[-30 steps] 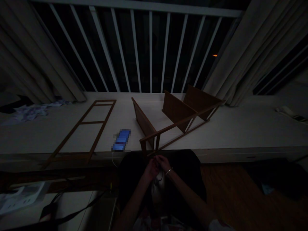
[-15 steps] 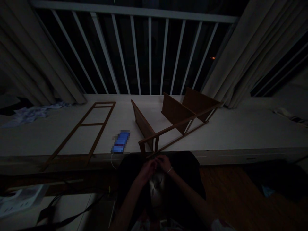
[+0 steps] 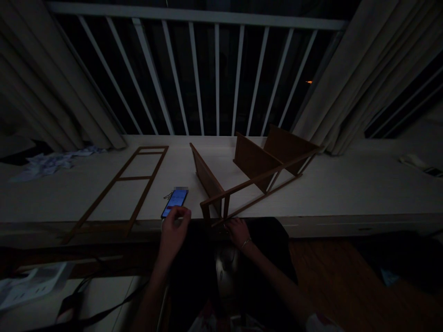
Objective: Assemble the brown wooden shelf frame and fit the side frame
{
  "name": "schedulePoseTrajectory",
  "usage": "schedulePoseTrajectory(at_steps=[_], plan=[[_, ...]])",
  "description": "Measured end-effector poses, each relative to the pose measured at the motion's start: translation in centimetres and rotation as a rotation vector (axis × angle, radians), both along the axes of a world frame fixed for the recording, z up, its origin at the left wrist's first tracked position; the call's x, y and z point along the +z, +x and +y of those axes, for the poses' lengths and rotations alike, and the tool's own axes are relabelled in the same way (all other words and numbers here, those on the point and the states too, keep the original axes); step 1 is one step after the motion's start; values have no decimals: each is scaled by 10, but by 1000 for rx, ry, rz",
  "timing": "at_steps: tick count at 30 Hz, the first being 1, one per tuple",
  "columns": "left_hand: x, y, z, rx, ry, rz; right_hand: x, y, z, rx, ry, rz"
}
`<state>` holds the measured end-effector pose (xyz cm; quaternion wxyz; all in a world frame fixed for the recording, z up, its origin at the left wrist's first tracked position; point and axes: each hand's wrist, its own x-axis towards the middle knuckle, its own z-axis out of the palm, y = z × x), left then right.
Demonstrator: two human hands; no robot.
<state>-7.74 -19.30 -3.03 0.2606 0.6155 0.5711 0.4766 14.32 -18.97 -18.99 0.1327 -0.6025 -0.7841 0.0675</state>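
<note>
My left hand (image 3: 176, 226) hovers by the lower end of a lit phone (image 3: 177, 198), its fingers curled toward the thumb in a pinch; anything between them is hidden. Small metal-looking pieces (image 3: 168, 195) lie beside the phone, too dim to name. At the near bottom corner of a brown wooden shelf unit (image 3: 258, 180), my right hand (image 3: 238, 232) has its fingers bent and pressed together; what they grip does not show clearly. The unit lies tilted on its side frame, with three boards standing up from it.
A separate wooden ladder-shaped frame (image 3: 133, 178) lies on the white ledge (image 3: 346, 189), its near end over the edge. White railing (image 3: 217, 83) and curtains stand behind. Crumpled paper (image 3: 44, 165) lies at left. Below left are a white plastic box (image 3: 38, 286) and a black strap (image 3: 114, 306).
My left hand has left the shelf corner beside my right hand and moved left to the phone. My right hand stays at the corner. The shelf unit has not visibly moved.
</note>
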Motion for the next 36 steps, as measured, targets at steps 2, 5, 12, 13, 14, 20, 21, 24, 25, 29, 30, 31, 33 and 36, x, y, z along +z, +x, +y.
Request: schedulePoseTrajectory(at_steps=[2, 5, 12, 13, 14, 20, 21, 24, 25, 29, 30, 31, 33, 36], plan=[[30, 14, 5, -63, 124, 104, 3, 0, 1, 11, 2, -41], [61, 38, 19, -214, 251, 235, 5, -1, 2, 31, 8, -56], [54, 76, 50, -455, 278, 500, 13, 3, 7, 6, 59, 9], [50, 77, 53, -436, 287, 524, 12, 5, 8, -5, 60, 19], [47, 77, 55, -421, 295, 542, 12, 6, 9, -14, 53, 27], [40, 73, 64, -486, 247, 577, 4, 7, 12, -41, -15, 3], [41, 73, 65, -503, 237, 575, 5, 7, 12, -30, -6, -10], [42, 73, 66, -543, 233, 570, 9, 8, 11, 52, 45, -55], [42, 74, 66, -552, 233, 570, 12, 9, 12, 83, 67, -70], [43, 74, 65, -587, 212, 576, 17, 17, 16, 146, 145, -100], [43, 74, 65, -593, 203, 579, 17, 19, 17, 148, 160, -101], [44, 73, 65, -599, 195, 582, 15, 20, 17, 146, 173, -102], [45, 73, 65, -606, 185, 586, 10, 20, 17, 130, 186, -102], [44, 73, 65, -601, 175, 594, -2, 17, 13, 64, 178, -86]])
